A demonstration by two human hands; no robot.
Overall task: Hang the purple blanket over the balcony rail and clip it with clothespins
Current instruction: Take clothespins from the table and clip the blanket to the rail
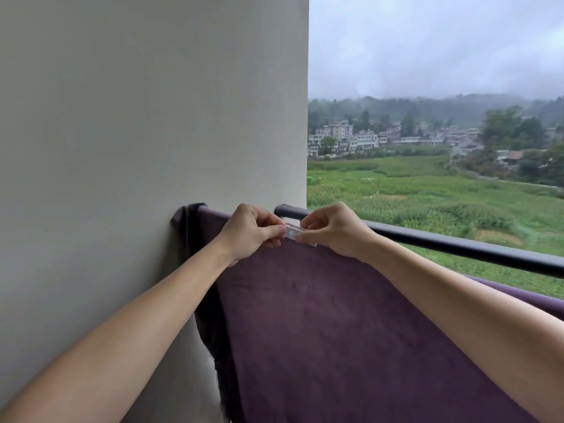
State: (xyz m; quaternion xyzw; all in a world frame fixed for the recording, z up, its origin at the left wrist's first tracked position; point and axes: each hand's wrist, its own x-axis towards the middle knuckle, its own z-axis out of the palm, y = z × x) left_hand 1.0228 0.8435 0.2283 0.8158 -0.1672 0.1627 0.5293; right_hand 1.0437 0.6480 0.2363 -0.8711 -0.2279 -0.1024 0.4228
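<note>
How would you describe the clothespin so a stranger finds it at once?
Start at the grey wall and follow the purple blanket rightward. The left hand and right hand pinch the clothespin between them; it alone is small, clear plastic.

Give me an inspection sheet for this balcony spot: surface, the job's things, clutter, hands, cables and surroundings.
Surface: dark balcony rail runs right from the wall corner.
Job's things: purple blanket hangs down, its top edge in front of the rail; clear clothespin at that edge.
Clutter: nothing seen.
Hands: left hand and right hand both pinch the clothespin.
Cables: nothing seen.
Surroundings: grey wall on the left; green field, houses and misty hills beyond.
</note>
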